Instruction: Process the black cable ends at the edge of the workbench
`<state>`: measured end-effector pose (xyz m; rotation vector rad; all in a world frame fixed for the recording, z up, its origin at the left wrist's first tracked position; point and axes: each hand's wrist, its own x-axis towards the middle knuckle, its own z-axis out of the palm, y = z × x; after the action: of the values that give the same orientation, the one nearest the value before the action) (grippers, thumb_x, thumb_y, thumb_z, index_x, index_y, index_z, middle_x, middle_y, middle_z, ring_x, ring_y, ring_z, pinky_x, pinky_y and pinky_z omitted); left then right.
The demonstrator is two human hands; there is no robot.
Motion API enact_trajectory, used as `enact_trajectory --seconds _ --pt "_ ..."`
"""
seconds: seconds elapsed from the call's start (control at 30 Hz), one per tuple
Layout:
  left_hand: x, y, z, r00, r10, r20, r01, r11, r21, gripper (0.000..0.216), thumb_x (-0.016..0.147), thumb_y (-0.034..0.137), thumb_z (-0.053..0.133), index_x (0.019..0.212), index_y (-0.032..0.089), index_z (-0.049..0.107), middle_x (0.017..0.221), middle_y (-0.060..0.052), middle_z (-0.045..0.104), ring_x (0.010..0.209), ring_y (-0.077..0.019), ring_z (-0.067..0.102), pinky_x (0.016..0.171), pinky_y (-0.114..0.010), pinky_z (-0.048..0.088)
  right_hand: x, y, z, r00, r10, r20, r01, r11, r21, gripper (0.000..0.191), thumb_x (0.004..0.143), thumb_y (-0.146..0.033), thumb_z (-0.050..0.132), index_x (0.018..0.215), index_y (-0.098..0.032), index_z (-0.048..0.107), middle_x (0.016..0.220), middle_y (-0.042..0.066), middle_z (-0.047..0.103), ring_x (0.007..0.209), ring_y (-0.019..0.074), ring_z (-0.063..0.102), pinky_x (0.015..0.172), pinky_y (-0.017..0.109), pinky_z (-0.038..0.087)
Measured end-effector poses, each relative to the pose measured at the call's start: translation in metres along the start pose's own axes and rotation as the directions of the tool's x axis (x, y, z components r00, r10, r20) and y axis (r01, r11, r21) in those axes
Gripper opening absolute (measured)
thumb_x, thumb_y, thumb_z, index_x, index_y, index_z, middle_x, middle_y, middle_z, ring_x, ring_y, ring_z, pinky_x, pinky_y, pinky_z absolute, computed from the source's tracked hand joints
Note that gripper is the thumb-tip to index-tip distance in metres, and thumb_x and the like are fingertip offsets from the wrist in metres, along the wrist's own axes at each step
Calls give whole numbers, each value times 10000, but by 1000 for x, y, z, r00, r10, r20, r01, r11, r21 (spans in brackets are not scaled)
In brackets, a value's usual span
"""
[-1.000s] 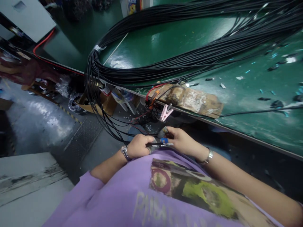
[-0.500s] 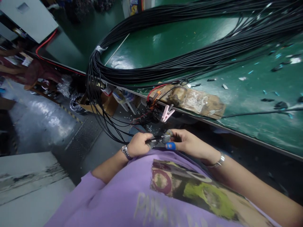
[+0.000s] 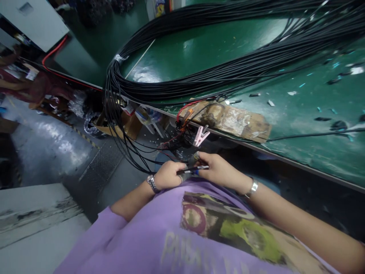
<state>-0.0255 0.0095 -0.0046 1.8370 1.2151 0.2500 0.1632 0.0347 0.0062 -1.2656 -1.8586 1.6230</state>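
My left hand (image 3: 168, 175) is closed in a fist around the end of a thin black cable (image 3: 190, 169), close to my chest. My right hand (image 3: 218, 169) is closed too, its fingers pinched on the same cable end, where a small blue piece and a metal tip show. What else the right hand holds I cannot make out. Both hands sit below the edge of the green workbench (image 3: 299, 114). A thick bundle of black cables (image 3: 199, 82) lies across the bench and hangs over its left edge in loops down to my hands.
A taped cardboard pad (image 3: 236, 121) lies on the bench edge, with red and black wires (image 3: 184, 114) and a pink clothespin (image 3: 201, 136) beside it. Small cut scraps litter the bench at right. Boxes and clutter stand under the bench; a grey floor and pale surface lie left.
My right hand has turned and closed back over the cable end, hiding most of the blue piece seen half a second ago. The left hand has barely moved.
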Motion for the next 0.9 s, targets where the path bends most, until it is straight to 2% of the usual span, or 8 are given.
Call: enact_trajectory --seconds 0.07,0.17,0.3,0.5,0.63,0.77,0.9 --pt "0 0 0 999 19 48 -19 1000 10 125 714 204 539 606 142 551 530 48 441 529 -72 350 506 -184 280 7 1 0 994 52 97 -58 997 51 79 587 -155 555 661 -175 535 612 -31 537 586 114 471 550 236 386" --pt "-1 -1 0 995 43 87 -42 999 -9 84 685 169 546 608 137 560 530 55 426 536 -68 339 509 -178 274 16 5 -1 953 153 261 -215 949 231 103 555 -193 573 639 -171 518 553 -53 494 507 83 412 479 214 327" --pt "-1 -3 0 993 76 88 -70 995 -69 121 706 215 563 626 126 581 548 52 429 549 -66 347 519 -171 287 20 13 0 910 225 349 -360 846 394 157 512 -213 609 624 -175 505 465 -89 441 407 45 317 400 189 208" --pt "0 -7 1 994 67 88 -57 992 -110 223 743 326 589 687 114 629 580 33 496 584 -81 410 562 -173 345 20 17 4 904 249 347 -400 776 487 211 481 -235 642 551 -184 449 392 -100 408 354 29 285 372 187 165" --pt "2 -9 2 993 77 86 -68 992 -103 232 758 328 574 684 116 630 583 32 509 580 -81 417 566 -176 349 20 16 6 908 264 325 -402 767 500 198 488 -253 640 567 -181 473 400 -95 421 357 28 284 370 183 165" --pt "3 -9 3 998 58 40 -53 994 -99 220 765 305 551 669 117 610 572 34 496 560 -76 404 543 -177 332 20 11 5 931 281 232 -359 813 458 209 483 -260 665 594 -176 509 419 -98 416 387 34 296 384 183 198" --pt "4 -9 4 1000 5 -13 -6 991 -130 210 763 304 546 678 120 604 581 36 505 559 -74 410 529 -174 323 17 5 3 958 276 79 -285 887 364 278 456 -276 735 609 -168 530 526 -66 506 489 60 404 457 194 316"
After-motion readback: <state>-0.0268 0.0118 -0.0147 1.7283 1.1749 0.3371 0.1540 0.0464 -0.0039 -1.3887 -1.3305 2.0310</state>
